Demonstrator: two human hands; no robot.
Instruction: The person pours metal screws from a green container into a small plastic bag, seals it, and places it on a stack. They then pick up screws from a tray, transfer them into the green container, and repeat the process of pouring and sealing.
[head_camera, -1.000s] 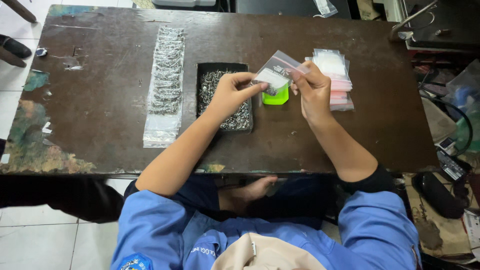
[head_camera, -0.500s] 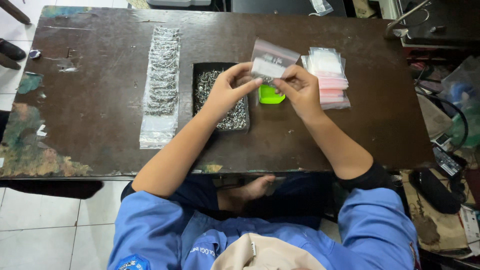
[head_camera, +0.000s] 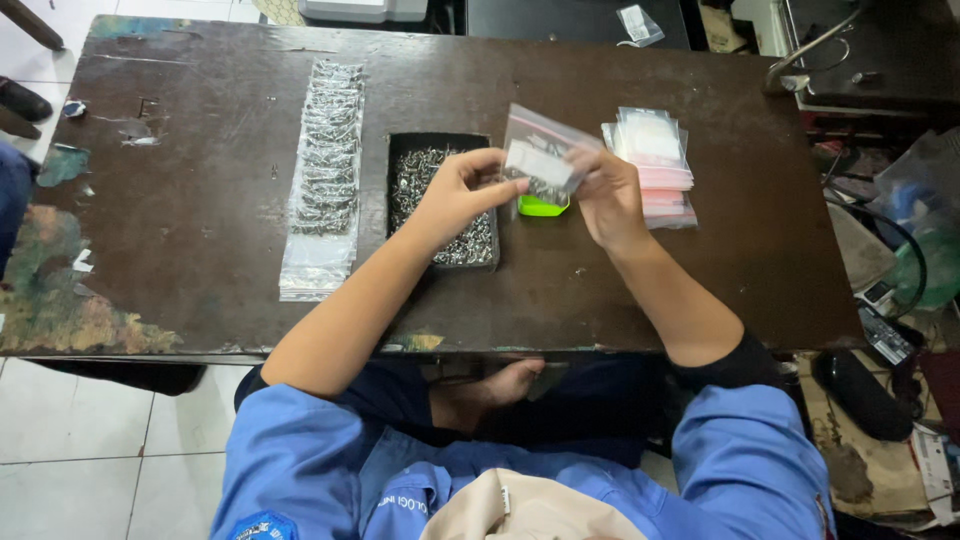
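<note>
Our left hand (head_camera: 455, 195) and right hand (head_camera: 608, 195) pinch a small clear bag (head_camera: 540, 160) above the screw tray's (head_camera: 440, 145) right edge; bare table (head_camera: 200, 150) lies far left.

Both hands, left hand (head_camera: 455, 195) and right hand (head_camera: 607, 195), pinch a small clear bag (head_camera: 540, 160) above the table (head_camera: 200, 200); a black tray of screws (head_camera: 440, 200) sits at nine o'clock of it.

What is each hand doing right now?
Left hand: closed on the small clear plastic zip bag.
Right hand: closed on the same bag.
</note>
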